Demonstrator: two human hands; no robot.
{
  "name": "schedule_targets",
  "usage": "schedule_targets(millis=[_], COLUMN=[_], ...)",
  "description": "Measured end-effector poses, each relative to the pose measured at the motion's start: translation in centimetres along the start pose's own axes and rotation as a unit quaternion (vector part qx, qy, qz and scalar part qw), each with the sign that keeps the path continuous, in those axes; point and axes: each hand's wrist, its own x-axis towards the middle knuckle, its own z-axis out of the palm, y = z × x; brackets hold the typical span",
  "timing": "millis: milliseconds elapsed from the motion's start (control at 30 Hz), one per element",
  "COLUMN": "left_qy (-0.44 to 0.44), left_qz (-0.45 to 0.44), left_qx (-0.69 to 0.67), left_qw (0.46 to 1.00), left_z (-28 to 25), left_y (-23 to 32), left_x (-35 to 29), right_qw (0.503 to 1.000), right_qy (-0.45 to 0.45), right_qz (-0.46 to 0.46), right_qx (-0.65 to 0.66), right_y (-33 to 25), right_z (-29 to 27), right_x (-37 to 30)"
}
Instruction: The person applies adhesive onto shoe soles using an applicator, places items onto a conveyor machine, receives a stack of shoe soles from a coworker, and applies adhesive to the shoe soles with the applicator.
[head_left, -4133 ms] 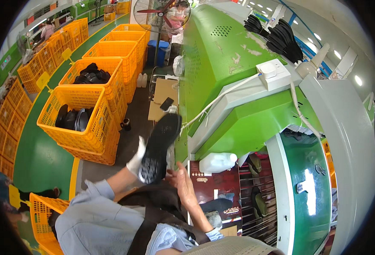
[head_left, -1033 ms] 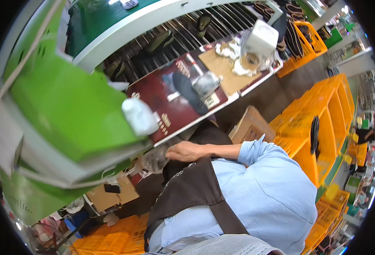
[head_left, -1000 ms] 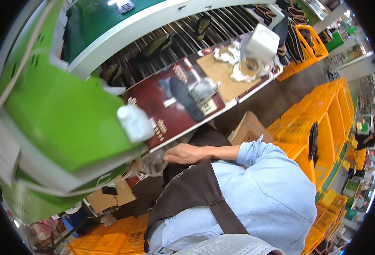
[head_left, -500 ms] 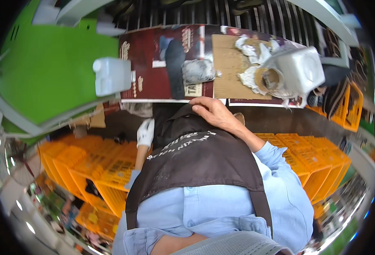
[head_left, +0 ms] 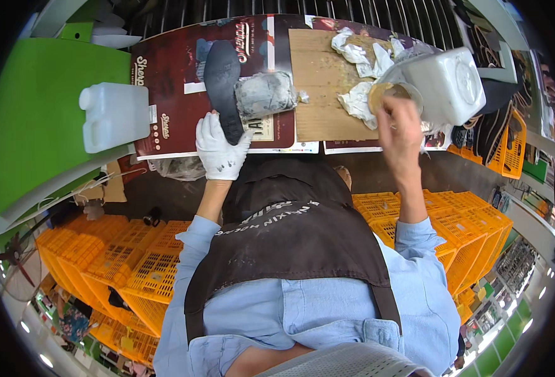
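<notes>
A black shoe sole (head_left: 222, 78) lies lengthwise on the dark red printed board. My left hand (head_left: 219, 151), in a white glove smudged at the wrist, grips its near end, fingers along one side and thumb on the other. Just right of the sole rests a grey-white wrapped block (head_left: 266, 96) with a smeared surface. My bare right hand (head_left: 402, 129) is over a round, tan-rimmed cup (head_left: 378, 95), fingertips drawn together at its opening. Whatever those fingertips hold, if anything, is hidden. A large white plastic jug (head_left: 456, 88) lies tilted beside the cup.
Crumpled white paper (head_left: 356, 53) lies on the brown cardboard sheet (head_left: 318, 81). A translucent jug (head_left: 117, 116) stands by the green surface (head_left: 44, 119) at left. Orange crates (head_left: 145, 251) are stacked on both sides of me; another orange crate (head_left: 513, 147) holds dark strips at far right.
My left hand has come up from beside the apron onto the sole's near end. My right hand has left the board's front edge and moved right to the cup. The view has shifted.
</notes>
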Motion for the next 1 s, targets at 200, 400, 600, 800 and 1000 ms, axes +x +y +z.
schedule_targets(millis=[200, 400, 600, 800, 1000], left_qy=[0.059, -0.042, -0.087, -0.238, -0.173], left_qz=[0.017, -0.175, -0.154, -0.237, -0.300], left_qx=[-0.015, -0.111, -0.034, -0.081, -0.385], left_qw=[0.998, 0.977, 0.984, 0.939, 0.855], left_z=[0.7, -1.6, -3.1, -4.1, -2.2], left_y=[0.2, 0.2, -1.0, -2.5, -4.1], left_x=[-0.5, 0.3, 1.6, 3.5, 2.5], right_qw=[0.982, 0.978, 0.982, 0.990, 0.983], right_qy=[0.011, 0.033, 0.058, 0.104, 0.118], right_qz=[0.062, 0.025, 0.029, 0.030, 0.110], right_qx=[-0.177, -0.204, -0.179, -0.088, 0.090], right_y=[2.5, 3.2, 4.2, 6.3, 7.2], right_z=[0.6, 0.7, -0.8, -0.8, -0.8], right_x=[-1.5, -2.2, -1.7, -2.6, -3.9])
